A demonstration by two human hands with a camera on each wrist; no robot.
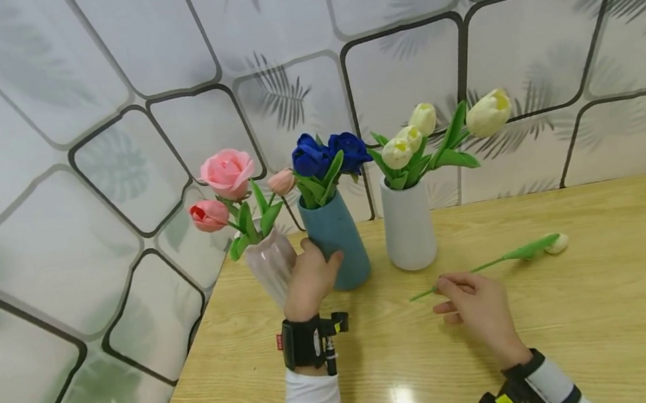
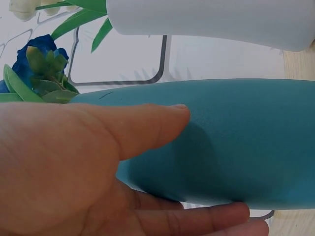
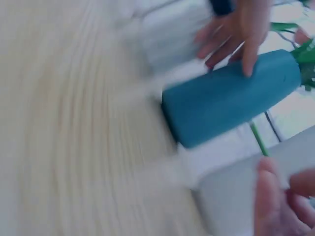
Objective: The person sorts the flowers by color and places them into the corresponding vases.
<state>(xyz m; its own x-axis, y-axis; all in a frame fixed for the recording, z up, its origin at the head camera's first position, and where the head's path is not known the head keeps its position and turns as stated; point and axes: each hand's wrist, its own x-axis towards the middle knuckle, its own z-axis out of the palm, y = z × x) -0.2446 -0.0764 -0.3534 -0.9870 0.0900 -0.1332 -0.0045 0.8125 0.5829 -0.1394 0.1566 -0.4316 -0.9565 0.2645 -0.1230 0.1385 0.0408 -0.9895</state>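
Note:
My left hand [image 1: 310, 277] is at the left side of a teal vase [image 1: 336, 240] that stands tilted and holds blue roses [image 1: 317, 155]. In the left wrist view the thumb [image 2: 152, 128] lies along the vase's front, with the other fingers stretched out by its lower edge. My right hand [image 1: 478, 307] pinches the green stem [image 1: 488, 264] of a white tulip [image 1: 557, 243] between thumb and fingers. The flower head points right, above the table. In the blurred right wrist view, part of the stem [image 3: 258, 139] shows beyond the fingertips.
A ribbed pinkish vase [image 1: 266, 262] with pink flowers [image 1: 227, 175] stands left of the teal one, partly behind my left hand. To the right is a white vase [image 1: 408, 224] of white tulips [image 1: 488, 114]. Behind the wooden table [image 1: 633, 311] hangs a patterned curtain [image 1: 402, 57].

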